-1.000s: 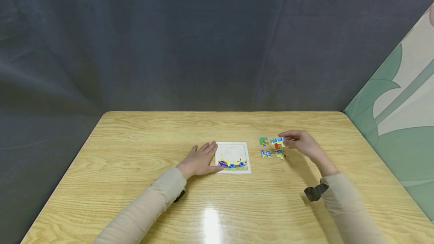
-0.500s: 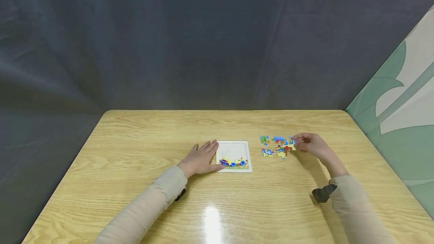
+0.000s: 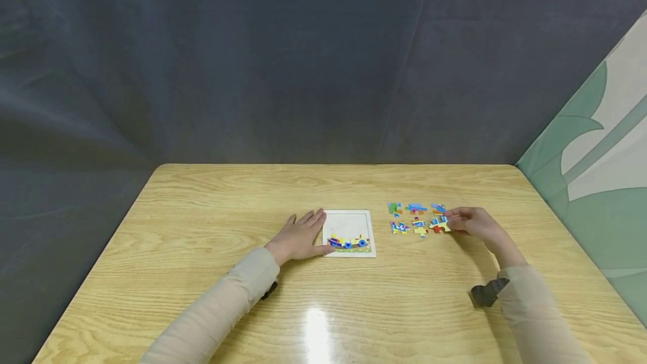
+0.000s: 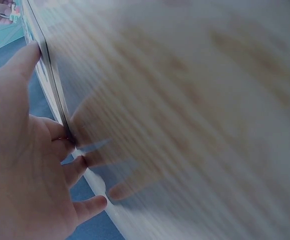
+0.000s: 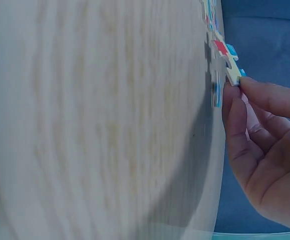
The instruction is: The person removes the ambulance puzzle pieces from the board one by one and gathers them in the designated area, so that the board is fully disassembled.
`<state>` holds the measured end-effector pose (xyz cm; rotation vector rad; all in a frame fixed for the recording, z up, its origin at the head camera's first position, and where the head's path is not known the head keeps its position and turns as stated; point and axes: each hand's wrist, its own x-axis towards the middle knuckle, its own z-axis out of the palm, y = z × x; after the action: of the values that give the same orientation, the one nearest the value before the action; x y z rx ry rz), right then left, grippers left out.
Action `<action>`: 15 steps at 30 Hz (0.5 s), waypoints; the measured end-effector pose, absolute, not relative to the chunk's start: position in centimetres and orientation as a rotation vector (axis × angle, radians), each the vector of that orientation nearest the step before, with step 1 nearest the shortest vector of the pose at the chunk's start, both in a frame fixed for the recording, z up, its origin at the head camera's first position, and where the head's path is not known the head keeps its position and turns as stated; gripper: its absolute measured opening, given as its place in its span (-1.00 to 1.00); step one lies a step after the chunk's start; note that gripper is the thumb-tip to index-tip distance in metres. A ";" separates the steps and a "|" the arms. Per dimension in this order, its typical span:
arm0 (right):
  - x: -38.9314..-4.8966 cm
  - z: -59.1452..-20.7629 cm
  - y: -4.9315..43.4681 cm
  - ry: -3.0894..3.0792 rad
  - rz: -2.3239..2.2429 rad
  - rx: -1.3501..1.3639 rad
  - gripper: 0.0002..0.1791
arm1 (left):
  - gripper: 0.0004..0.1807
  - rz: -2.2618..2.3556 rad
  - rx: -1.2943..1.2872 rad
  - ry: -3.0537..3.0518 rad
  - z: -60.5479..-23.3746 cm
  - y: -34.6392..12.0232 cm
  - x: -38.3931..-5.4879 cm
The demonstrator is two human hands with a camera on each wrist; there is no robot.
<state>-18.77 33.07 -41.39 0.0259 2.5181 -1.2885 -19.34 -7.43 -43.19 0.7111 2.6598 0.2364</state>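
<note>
In the head view, the right hand (image 3: pixel 477 226) has its grip clamped on a piece (image 3: pixel 438 223), right of the frame (image 3: pixel 349 223). The step in hand seems to be laying that piece out; the next move likely calls for lowering it flat and letting go. The left hand (image 3: pixel 297 239) lies with fingers spread against the frame's left edge, seemingly steadying it. Counted: one frame, two hands, five loose pieces (image 3: pixel 400 228) on the surface (image 3: pixel 227 201), three far and two near, plus the one held. Pieces joined inside the frame are too small to count.

In the left wrist view, the left hand's grip is apart, holding nothing.

In the right wrist view, thumb and fingers pinch the piece's end; it sits tilted.
</note>
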 end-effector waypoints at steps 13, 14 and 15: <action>-18.7 -42.0 33.8 2.487 -1.314 0.077 -0.49 | -0.06 0.225 0.711 2.665 -42.8 -7.4 -19.2; -18.7 -42.0 33.8 2.487 -1.315 0.081 -0.49 | -0.06 0.221 0.711 2.665 -42.8 -7.4 -19.2; -18.7 -42.0 33.8 2.484 -1.319 0.082 -0.49 | -0.06 0.220 0.711 2.665 -42.8 -7.4 -19.2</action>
<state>-18.74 33.82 -42.02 0.0821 2.4841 -1.3186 -19.18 -7.39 -42.77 0.7109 2.6654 0.2203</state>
